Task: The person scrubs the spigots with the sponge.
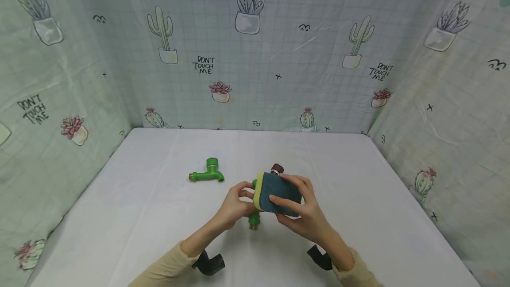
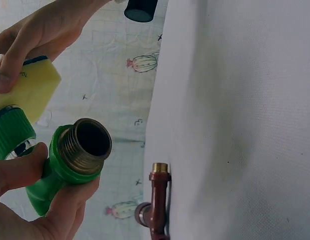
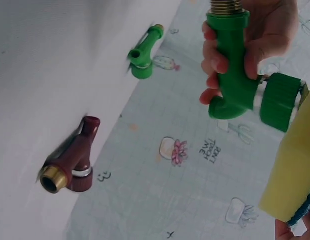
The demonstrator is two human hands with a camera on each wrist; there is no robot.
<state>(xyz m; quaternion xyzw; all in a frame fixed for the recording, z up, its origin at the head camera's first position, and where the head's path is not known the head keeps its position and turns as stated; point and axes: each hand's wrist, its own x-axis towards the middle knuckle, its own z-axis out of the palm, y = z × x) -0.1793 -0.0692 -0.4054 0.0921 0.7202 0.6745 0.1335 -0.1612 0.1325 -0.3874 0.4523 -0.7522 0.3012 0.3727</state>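
A green plastic tap with a brass threaded end is gripped between the thumb and fingers of my left hand, held above the table. My right hand holds a sponge, yellow foam with a dark blue-green scouring side, thumb and fingers around its edges. The yellow side faces the tap and is right at its ribbed round knob. From the head, the sponge hides much of the tap; the left wrist view shows its open threaded mouth clearly.
Another green tap lies on the white table, left of centre. A brown tap with a brass end lies behind the sponge. Black devices sit at both wrists. Printed cloth walls the back and sides.
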